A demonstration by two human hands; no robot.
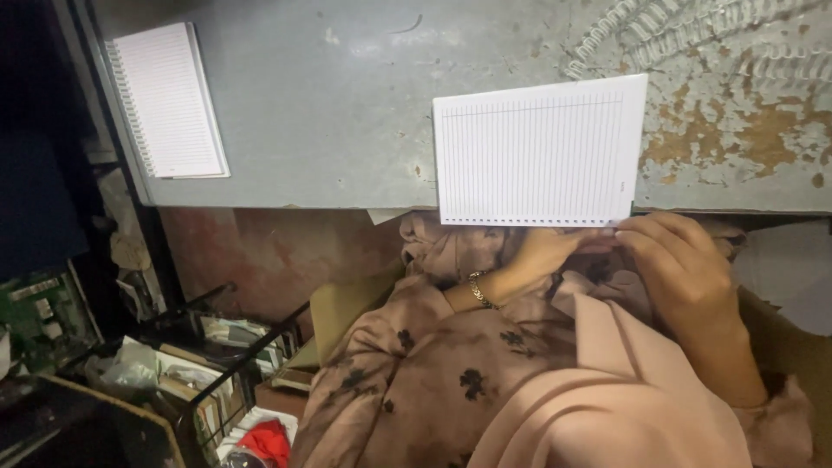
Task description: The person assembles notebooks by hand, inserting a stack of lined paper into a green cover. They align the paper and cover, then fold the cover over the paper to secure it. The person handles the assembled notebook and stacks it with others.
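Head view: we found both hands at the near, punched edge of a loose stack of lined sheets (539, 152), which lay flat on the worn grey metal table (347, 113) and overhung its front lip. Our right hand (685, 264) pinched that edge with thumb and fingertips closed on it; our left hand (542, 251), a bracelet (477, 290) at its wrist, was tucked under the same edge, and we could not tell whether its fingers were closed. Loose white wire binding combs (693, 39) lay beyond the right hand, well apart. A finished spiral-bound notepad (166, 100) sat far left of the left hand. We judged this the squaring-up of the holes; binding next would call for aligned perforations.
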